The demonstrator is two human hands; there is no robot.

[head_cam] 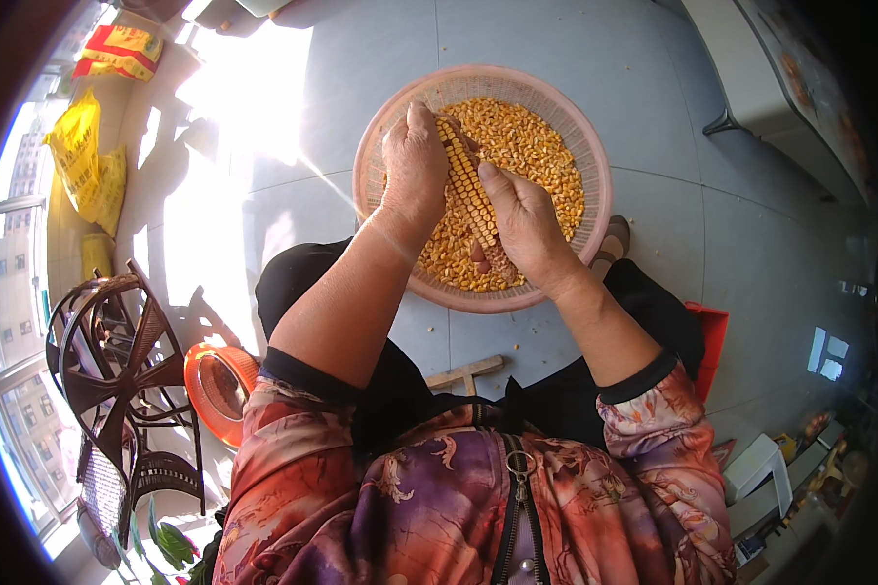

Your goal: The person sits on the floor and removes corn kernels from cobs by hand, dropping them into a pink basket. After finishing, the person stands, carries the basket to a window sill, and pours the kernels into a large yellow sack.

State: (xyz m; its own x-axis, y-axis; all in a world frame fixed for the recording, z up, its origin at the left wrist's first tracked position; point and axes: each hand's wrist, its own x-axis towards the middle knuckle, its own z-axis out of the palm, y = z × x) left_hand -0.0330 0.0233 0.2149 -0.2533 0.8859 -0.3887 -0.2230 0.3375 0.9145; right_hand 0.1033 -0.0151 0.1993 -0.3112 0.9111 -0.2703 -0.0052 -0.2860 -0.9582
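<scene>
A dried corn cob (470,186) with rows of yellow kernels lies slantwise between my hands. My left hand (415,164) grips its upper left side, the fingers mostly hidden behind it. On the lower right, my right hand (528,223) holds the cob, with the thumb pressed near the kernel rows and some fingertips showing beneath. The cob's lower end looks bare of kernels. Below both hands is a round pink plastic basket (363,164) with mesh sides. Loose corn kernels (534,139) cover its bottom.
A wooden piece (464,373) lies on the tiled floor between my legs, near stray kernels. To the left stand an orange basket (219,387) and a dark woven chair (124,373). A red plastic container (711,344) is by my right leg. Yellow bags (80,161) sit near the window.
</scene>
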